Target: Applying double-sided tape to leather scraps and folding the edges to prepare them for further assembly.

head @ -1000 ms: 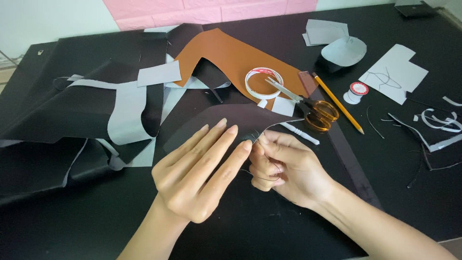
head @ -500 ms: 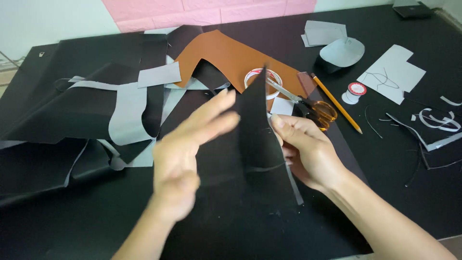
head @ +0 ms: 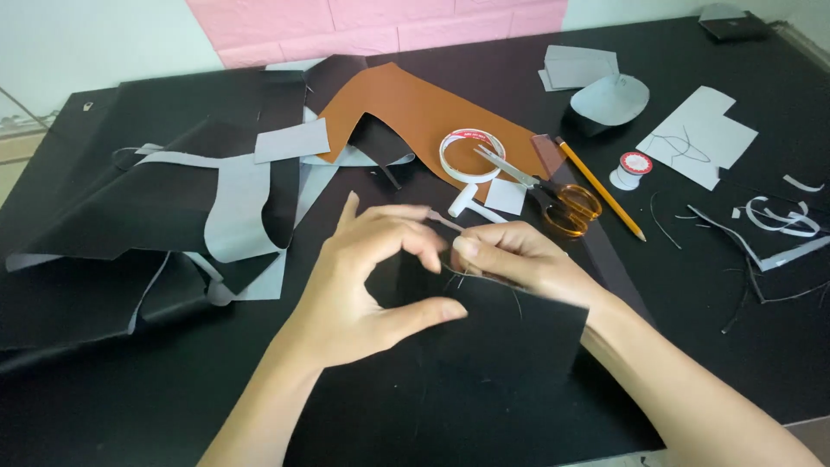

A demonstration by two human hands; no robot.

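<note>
My left hand (head: pixel 367 281) pinches the upper edge of a black folded piece of material (head: pixel 510 329) between thumb and fingers. My right hand (head: pixel 519 259) grips the same edge from the right, fingertips close to the left fingers. Thin threads hang from the spot where both hands meet. The piece lies low over the black table (head: pixel 130 398), in front of me at centre.
Orange-handled scissors (head: pixel 553 197), a tape roll (head: pixel 471 154), a yellow pencil (head: pixel 601 188) and a small thread spool (head: pixel 631 169) lie behind the hands. A brown sheet (head: pixel 432 112), black and grey offcuts (head: pixel 199 207) fill the left; white paper shapes (head: pixel 696 134) sit at right.
The black piece, held upright half a second ago, has come down flat. Both hands have closed together on its upper edge; a second ago my left hand was spread open.
</note>
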